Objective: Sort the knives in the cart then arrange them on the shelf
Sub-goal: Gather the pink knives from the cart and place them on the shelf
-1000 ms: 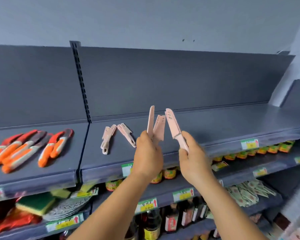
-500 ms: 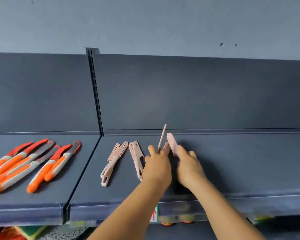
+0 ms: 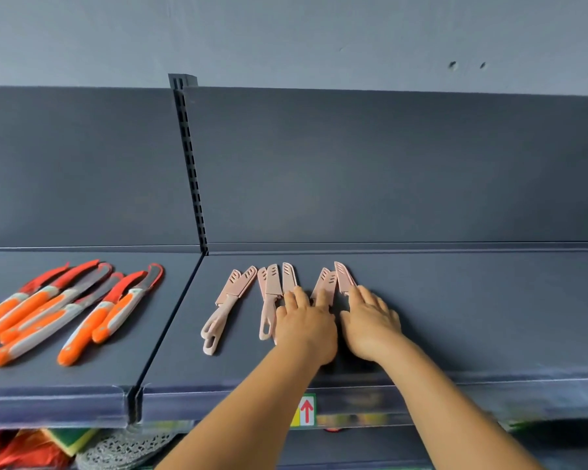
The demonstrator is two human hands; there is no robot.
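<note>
Both hands flat on pink sheathed knives, dark grey shelf [image 3: 455,317].

Landmark: slotted upright post [image 3: 190,171] at the shelf back. Left of the post, a loose fan of orange-handled knives [image 3: 65,310] lies with handles toward the shelf front, several overlapping. Just right of the post, 2 pink sheathed knives [image 3: 228,303] lie side by side, touching. Further right, 3 more pink knives [image 3: 274,283], sheaths close together. The left hand [image 3: 306,323] lies palm down over their near ends, fingers extended and slightly spread, pressing, not gripping. Right again, 2 pink knives [image 3: 340,279]; the right hand [image 3: 370,320] rests flat on their handles, fingers extended, close together. All sheath tips point toward the back panel. Below the front edge, a price label with red arrow [image 3: 306,411].
</note>
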